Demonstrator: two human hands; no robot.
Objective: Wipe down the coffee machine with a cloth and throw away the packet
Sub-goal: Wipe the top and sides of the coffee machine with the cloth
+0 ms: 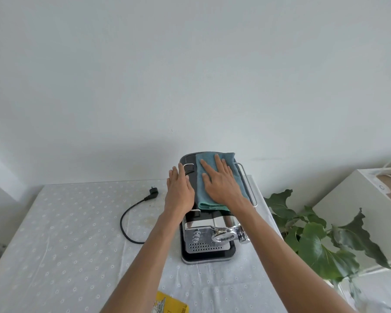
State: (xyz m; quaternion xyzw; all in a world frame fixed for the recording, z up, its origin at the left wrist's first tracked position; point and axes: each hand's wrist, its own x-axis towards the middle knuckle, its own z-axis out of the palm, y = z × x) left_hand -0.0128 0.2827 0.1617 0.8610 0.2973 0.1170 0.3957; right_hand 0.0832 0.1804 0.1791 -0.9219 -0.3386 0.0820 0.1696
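Note:
A black and chrome coffee machine (209,242) stands on the table near its right side. A folded teal cloth (207,161) lies across the machine's top. My right hand (220,182) rests flat on the cloth, fingers spread, pressing it down. My left hand (180,190) lies flat against the machine's upper left edge, fingers straight, holding nothing. A yellow packet (172,304) lies at the table's near edge, partly hidden by my left forearm and cut off by the frame.
A white dotted tablecloth (66,233) covers the table. The machine's black cord and plug (131,213) curl on it to the left. A leafy green plant (321,240) stands off the right edge, beside a white cabinet (348,213). A plain wall is behind.

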